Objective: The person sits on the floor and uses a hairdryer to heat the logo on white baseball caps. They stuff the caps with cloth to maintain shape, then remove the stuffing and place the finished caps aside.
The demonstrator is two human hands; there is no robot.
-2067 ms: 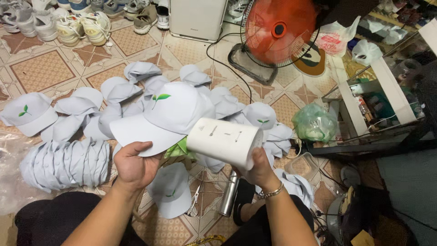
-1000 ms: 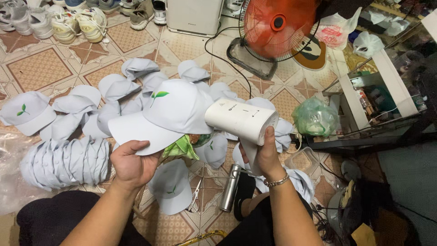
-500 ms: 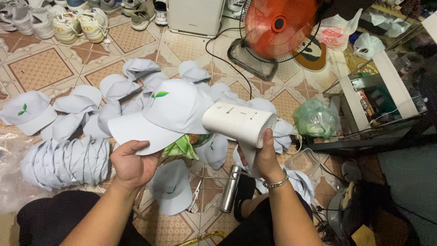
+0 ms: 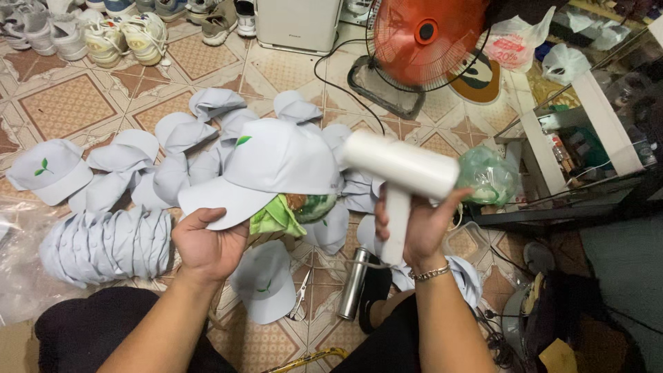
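The left hand (image 4: pixel 207 245) gripped the white cap (image 4: pixel 273 169) by its brim, fingers clamped. The right hand (image 4: pixel 414 224) clasped the white handheld device (image 4: pixel 400 176), possibly a steamer, just beside the cap above the floor (image 4: pixel 62 100).

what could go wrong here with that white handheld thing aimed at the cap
1. The white handheld device points very near the white cap; if it gives off heat, fabric or the left hand under the brim might get scorched.
2. Its cord trails by the right hand toward the metal bottle and scissors, so it might snag.
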